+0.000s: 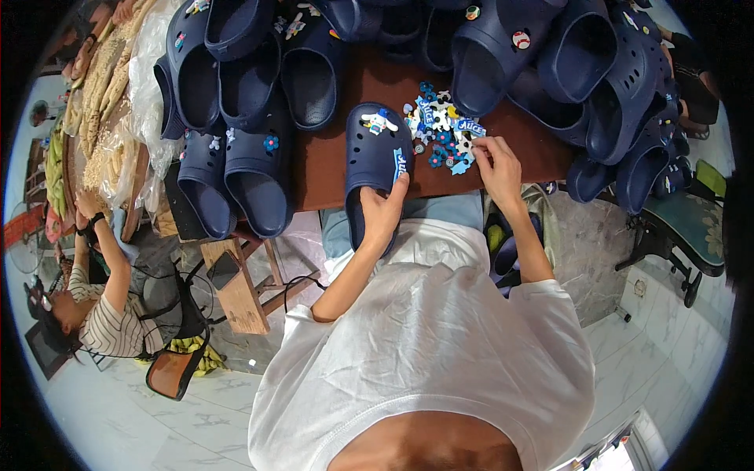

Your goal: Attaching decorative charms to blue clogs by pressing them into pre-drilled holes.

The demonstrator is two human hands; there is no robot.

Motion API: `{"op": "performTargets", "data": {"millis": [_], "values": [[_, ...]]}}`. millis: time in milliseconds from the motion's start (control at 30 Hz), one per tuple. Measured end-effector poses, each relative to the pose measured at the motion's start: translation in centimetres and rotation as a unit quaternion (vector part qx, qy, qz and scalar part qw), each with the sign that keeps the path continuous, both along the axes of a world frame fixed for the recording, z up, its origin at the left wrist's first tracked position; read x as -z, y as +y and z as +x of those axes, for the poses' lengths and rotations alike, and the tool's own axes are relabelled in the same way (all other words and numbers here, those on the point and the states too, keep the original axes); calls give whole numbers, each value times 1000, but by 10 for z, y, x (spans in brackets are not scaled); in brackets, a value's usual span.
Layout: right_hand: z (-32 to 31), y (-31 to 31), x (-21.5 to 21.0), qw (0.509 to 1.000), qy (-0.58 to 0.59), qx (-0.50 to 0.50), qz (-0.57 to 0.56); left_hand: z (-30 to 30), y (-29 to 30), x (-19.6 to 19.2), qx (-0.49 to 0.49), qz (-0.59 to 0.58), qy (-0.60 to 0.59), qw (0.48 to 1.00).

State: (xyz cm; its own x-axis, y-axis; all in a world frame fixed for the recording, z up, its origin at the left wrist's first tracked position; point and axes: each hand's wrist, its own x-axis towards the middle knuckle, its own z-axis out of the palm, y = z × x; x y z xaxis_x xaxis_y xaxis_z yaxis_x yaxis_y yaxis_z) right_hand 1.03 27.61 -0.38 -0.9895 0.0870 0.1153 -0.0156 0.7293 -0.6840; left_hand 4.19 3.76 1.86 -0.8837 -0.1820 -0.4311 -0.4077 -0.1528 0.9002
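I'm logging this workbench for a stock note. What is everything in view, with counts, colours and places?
Clog in hand: one, navy, table's front edge, charms already fitted.
Charm pile: too many to count; blue, white, yellow; beside that clog.
Other clogs: many, navy, heaped around the table's left, back and right.
Table: one, brown.
Clear plastic bags: bunched at far left.
Wooden stool: one, below the table's left.
Another person: one, striped top, lower left.
Left hand: grips the clog's heel end.
Right hand: fingertips at the charm pile.
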Motion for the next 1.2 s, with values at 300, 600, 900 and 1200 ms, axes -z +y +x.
{"op": "performTargets", "data": {"millis": [300, 600, 900, 1200], "values": [[13, -2, -12, 995, -22, -84, 43, 4, -3, 5, -73, 112, -37, 990], [4, -33, -6, 988, 24, -142, 58, 1, -8, 2, -133, 294, -10, 946], [-2, -49, -8, 985, 13, -167, 51, 4, -18, 12, -150, 389, -24, 909], [-14, -54, -29, 984, -70, -142, -88, -20, -18, -7, -207, 493, -55, 843]]}}
